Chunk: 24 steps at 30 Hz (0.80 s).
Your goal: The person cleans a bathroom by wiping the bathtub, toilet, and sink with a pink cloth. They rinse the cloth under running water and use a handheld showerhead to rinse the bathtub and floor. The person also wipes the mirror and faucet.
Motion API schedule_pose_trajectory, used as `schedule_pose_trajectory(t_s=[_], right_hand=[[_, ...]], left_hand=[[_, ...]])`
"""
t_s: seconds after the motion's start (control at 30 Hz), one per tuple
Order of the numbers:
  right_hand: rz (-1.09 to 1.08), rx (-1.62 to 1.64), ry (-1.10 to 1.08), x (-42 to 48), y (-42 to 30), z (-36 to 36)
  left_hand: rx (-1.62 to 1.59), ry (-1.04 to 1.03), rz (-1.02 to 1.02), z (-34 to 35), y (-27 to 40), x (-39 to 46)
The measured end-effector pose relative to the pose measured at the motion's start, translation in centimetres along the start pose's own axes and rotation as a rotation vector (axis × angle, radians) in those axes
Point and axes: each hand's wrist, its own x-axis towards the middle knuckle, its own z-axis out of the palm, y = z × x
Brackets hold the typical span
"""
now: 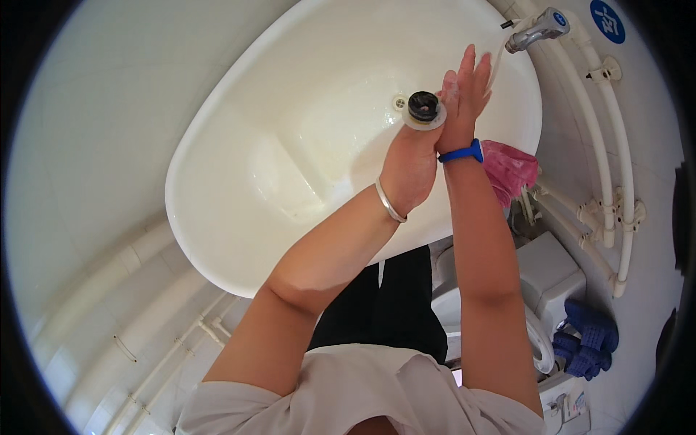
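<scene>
My left hand (410, 163), with a silver bangle on the wrist, is wrapped around a round container (424, 107) with a black top and a whitish translucent rim. Its lower part is hidden by my hand. Against it, my right hand (465, 103), with a blue wristband (461, 153), is held out flat with nothing gripped in it. A thin stream of water falls from a chrome tap (535, 31) onto its fingers. Both hands are above a large white bathtub (217, 212), near the drain (400, 102).
A pink cloth (510, 168) hangs over the tub's right rim. White pipes (617, 141) run along the right wall, below a round blue sticker (607, 22). A toilet (552, 266) stands at the right, with dark blue footwear or gloves (590, 337) beside it.
</scene>
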Motion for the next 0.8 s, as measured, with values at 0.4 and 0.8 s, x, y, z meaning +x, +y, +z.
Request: schedule_pose_trajectory(t_s=[0.4, 0.8], right_hand=[[0.179, 0.171, 0.306, -3.9, -0.2, -6.7], [0.43, 0.359, 0.253, -2.1, 0.7, -8.3]], left_hand=[[-0.159, 0.132, -0.191, 0.1, 2.7, 2.6], [-0.451, -0.12, -0.191, 0.0, 3.1, 5.1]])
